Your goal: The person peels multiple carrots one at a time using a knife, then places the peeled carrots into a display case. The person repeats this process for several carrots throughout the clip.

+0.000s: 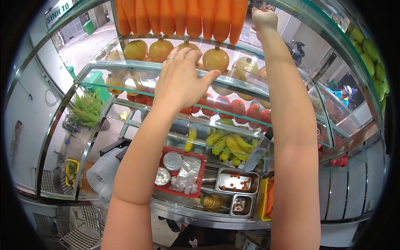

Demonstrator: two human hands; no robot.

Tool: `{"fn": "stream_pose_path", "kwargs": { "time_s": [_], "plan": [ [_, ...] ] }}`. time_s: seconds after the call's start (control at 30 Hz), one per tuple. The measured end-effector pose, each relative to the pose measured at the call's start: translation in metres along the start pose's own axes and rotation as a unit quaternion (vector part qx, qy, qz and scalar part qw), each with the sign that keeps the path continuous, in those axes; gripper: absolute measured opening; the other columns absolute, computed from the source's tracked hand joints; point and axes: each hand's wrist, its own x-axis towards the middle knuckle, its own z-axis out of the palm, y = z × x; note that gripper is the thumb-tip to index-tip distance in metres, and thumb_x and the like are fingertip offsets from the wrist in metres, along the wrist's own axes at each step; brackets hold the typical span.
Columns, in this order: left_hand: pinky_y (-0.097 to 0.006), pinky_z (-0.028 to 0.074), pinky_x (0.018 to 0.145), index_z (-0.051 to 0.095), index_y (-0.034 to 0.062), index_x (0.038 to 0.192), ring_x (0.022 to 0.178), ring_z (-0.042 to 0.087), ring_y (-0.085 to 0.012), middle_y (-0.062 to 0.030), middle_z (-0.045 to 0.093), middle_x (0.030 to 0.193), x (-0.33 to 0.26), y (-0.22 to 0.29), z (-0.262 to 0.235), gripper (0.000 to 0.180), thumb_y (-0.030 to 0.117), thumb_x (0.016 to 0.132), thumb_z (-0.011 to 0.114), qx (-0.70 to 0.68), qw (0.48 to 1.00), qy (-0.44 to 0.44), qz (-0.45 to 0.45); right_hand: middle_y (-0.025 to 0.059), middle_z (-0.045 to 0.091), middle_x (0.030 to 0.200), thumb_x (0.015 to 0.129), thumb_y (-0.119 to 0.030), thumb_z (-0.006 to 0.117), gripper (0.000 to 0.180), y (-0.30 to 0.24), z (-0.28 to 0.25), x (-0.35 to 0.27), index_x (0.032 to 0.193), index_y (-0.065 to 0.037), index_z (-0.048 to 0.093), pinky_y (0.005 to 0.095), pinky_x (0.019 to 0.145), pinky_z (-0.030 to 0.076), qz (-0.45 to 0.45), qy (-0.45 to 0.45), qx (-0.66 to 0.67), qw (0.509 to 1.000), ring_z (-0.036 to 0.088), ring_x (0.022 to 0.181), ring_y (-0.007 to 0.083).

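My left hand (180, 77) reaches over the glass shelf with fingers stretched and thumb apart. Its fingertips are at a yellow-brown pomegranate (188, 46) and partly cover it; I cannot tell whether they touch it. More pomegranates, such as this one (216, 60), stand in a row on either side. On the top level, large orange carrots (180, 16) lie side by side. Just beyond the right end of the carrots, my right hand (265, 21) is raised with fingers curled closed. Whatever it grips, if anything, is hidden.
Glass shelf edges (137, 88) cross beneath my arms. Lower down are red round fruits (237, 107), bananas (227, 146), a red tray (201, 177) with clear containers, steel pans (238, 182) with orange bits and stacked plastic cups (102, 173). Green fruits (368, 54) fill the far right.
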Motion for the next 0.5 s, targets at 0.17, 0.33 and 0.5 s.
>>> {"fn": "stream_pose_path", "kwargs": {
  "time_s": [0.17, 0.33, 0.5],
  "plan": [
    [-0.038, 0.041, 0.089, 0.058, 0.0001, 0.104, 0.103, 0.053, -0.0302, -0.0167, 0.056, 0.109, 0.004, -0.009, 0.003, 0.044, 0.034, 0.077, 0.066, 0.002, 0.999, 0.027, 0.021, 0.0168, 0.055, 0.106, 0.077, -0.015, 0.059, 0.037, -0.013, -0.019, -0.032, 0.111, 0.000, 0.051, 0.0409, 0.076, 0.048, 0.129, -0.058, 0.099, 0.985, 0.056, 0.091, 0.0289],
    [-0.039, 0.042, 0.088, 0.060, 0.0002, 0.102, 0.102, 0.054, -0.0318, -0.0181, 0.058, 0.109, 0.006, -0.014, 0.006, 0.043, 0.035, 0.077, 0.064, -0.024, 0.999, 0.046, 0.003, 0.0152, 0.054, 0.100, 0.077, -0.007, 0.062, 0.044, -0.062, -0.100, -0.209, 0.114, 0.007, 0.044, 0.0351, 0.080, 0.045, 0.026, -0.079, 0.348, 0.934, 0.054, 0.090, 0.0212],
    [-0.034, 0.043, 0.085, 0.063, 0.0013, 0.099, 0.094, 0.059, -0.0248, -0.0140, 0.063, 0.098, 0.009, -0.002, 0.018, 0.031, 0.027, 0.082, 0.060, -0.053, 0.996, 0.045, 0.051, 0.0082, 0.062, 0.090, 0.083, -0.019, 0.062, 0.021, 0.036, -0.216, -0.386, 0.099, -0.006, 0.057, 0.0350, 0.073, 0.048, -0.074, -0.571, 0.215, 0.789, 0.060, 0.085, 0.0258]
  ]
}}
